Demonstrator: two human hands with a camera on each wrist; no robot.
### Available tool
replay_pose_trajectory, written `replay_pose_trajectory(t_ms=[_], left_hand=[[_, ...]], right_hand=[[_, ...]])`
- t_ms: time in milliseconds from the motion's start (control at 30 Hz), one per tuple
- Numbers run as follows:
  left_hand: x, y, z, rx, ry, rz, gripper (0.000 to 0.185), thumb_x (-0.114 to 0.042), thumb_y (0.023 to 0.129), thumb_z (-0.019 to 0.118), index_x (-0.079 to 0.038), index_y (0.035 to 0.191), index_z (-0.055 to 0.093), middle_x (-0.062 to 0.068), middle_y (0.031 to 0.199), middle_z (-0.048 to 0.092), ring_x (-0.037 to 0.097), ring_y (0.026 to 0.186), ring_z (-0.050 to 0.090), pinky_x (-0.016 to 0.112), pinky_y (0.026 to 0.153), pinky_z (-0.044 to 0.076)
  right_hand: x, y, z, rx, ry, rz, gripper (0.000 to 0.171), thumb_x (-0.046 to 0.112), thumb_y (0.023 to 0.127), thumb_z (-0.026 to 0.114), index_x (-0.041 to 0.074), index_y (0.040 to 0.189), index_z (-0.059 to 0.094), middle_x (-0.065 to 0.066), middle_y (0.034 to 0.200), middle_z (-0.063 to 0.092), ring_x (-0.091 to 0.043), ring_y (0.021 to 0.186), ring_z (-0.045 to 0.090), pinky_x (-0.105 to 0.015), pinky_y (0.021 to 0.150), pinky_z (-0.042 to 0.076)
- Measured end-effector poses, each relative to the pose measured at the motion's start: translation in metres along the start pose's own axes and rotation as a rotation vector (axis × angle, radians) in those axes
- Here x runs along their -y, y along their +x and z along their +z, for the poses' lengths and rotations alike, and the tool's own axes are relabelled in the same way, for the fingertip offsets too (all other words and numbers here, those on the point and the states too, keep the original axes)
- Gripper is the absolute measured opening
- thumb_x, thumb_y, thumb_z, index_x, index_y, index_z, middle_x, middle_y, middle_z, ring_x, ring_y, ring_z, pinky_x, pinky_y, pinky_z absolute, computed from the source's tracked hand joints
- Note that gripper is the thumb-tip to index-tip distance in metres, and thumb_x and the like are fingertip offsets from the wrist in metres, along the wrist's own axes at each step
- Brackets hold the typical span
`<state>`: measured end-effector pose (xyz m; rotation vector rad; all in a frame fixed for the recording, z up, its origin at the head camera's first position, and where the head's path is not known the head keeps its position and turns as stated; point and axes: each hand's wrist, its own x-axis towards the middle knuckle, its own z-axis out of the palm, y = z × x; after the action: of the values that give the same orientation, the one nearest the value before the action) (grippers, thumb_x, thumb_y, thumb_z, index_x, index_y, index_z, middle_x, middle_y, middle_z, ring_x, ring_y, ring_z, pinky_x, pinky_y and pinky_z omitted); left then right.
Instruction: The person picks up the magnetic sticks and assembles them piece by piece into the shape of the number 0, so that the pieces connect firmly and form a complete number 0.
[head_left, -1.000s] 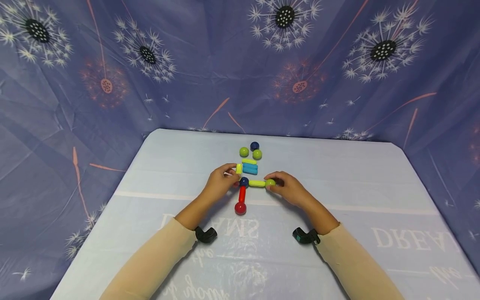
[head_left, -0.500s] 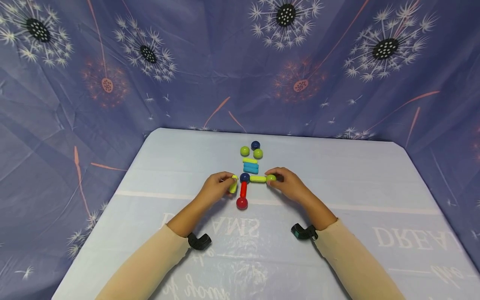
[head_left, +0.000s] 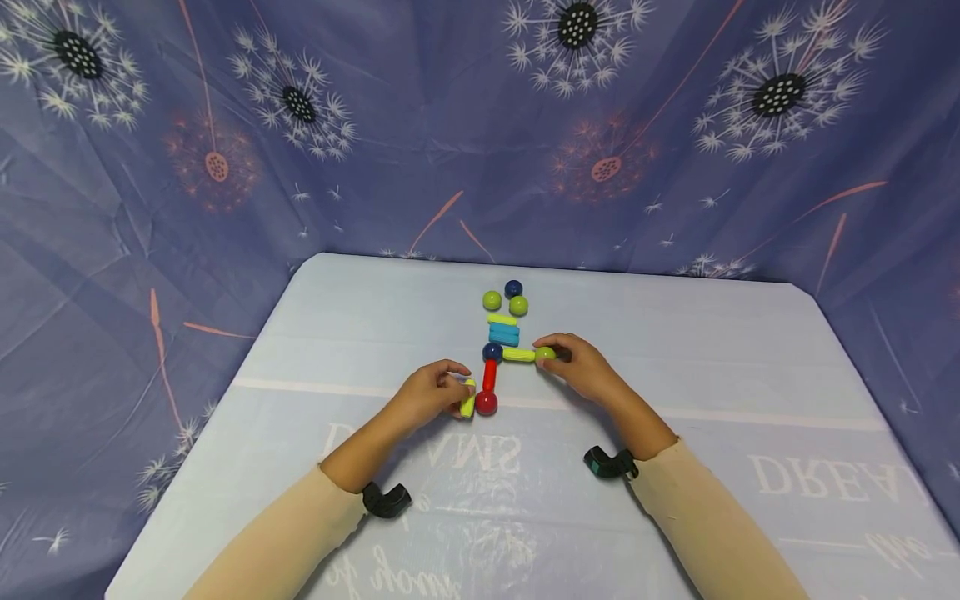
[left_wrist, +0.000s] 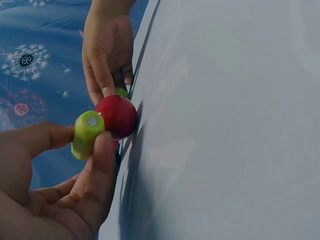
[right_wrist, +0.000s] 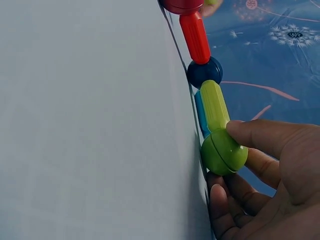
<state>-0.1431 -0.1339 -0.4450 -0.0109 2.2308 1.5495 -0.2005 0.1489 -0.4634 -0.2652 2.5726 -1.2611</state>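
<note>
My left hand point(head_left: 431, 395) pinches a yellow-green rod point(left_wrist: 86, 135) between thumb and fingers, with a pale metal disc on its end. In the head view this rod stands right beside the red ball point(head_left: 487, 403). A red rod point(head_left: 489, 376) joins that ball to a dark blue ball point(head_left: 492, 353). From the blue ball a second yellow-green rod point(right_wrist: 215, 105) runs right to a green ball point(right_wrist: 224, 151). My right hand point(head_left: 583, 367) grips this green ball with thumb and fingers. Together the joined pieces make an L on the table.
Behind the L lie blue rods point(head_left: 504, 334) side by side and a loose yellow-green rod point(head_left: 502, 319). Two green balls point(head_left: 492, 300) and a dark blue ball point(head_left: 513, 288) sit farther back. The white table point(head_left: 675, 350) ends at a patterned purple cloth point(head_left: 405, 125).
My left hand has drawn the yellow-green rod away from the dark blue ball, toward me, down beside the red ball. My right hand stays on the green ball.
</note>
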Motion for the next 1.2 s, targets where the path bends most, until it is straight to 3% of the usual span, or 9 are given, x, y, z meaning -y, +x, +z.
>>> replay_pose_trajectory(t_ms=[233,467,933,1200], left_hand=[[0.004,-0.011,-0.003,0.090,0.010,-0.030,0.048,-0.017,0.092,0.073,-0.002,0.134,0.054,0.005,0.080,0.068,0.015,0.064,0.067,0.030,0.070,0.061],[0.010,-0.021,0.001,0.206,0.034,-0.009,0.050,-0.014,0.091,0.074,0.001,0.134,0.052,0.004,0.078,0.069,0.014,0.062,0.067,0.029,0.067,0.060],[0.006,-0.017,0.019,0.174,0.024,0.005,0.066,-0.013,0.090,0.075,-0.002,0.146,0.042,0.008,0.082,0.069,0.014,0.064,0.068,0.030,0.067,0.061],[0.007,-0.015,0.022,0.151,0.049,0.001,0.056,-0.017,0.091,0.075,-0.003,0.137,0.049,0.007,0.080,0.067,0.015,0.061,0.068,0.028,0.065,0.058]], right_hand=[[0.001,0.000,0.000,-0.001,0.016,0.006,0.033,0.025,0.097,0.069,0.019,0.129,0.067,-0.010,0.134,0.061,-0.030,0.120,0.055,-0.052,0.110,0.042],[0.000,-0.001,0.000,0.002,0.018,-0.005,0.033,0.025,0.098,0.068,0.019,0.130,0.067,-0.010,0.136,0.061,-0.031,0.124,0.054,-0.054,0.112,0.040],[-0.003,-0.001,0.002,-0.004,0.013,-0.017,0.033,0.026,0.098,0.068,0.020,0.130,0.066,-0.010,0.130,0.062,-0.029,0.116,0.055,-0.050,0.106,0.044],[-0.003,-0.002,0.002,-0.018,0.000,-0.041,0.032,0.026,0.098,0.068,0.021,0.130,0.066,-0.009,0.123,0.062,-0.027,0.111,0.055,-0.047,0.101,0.045]])
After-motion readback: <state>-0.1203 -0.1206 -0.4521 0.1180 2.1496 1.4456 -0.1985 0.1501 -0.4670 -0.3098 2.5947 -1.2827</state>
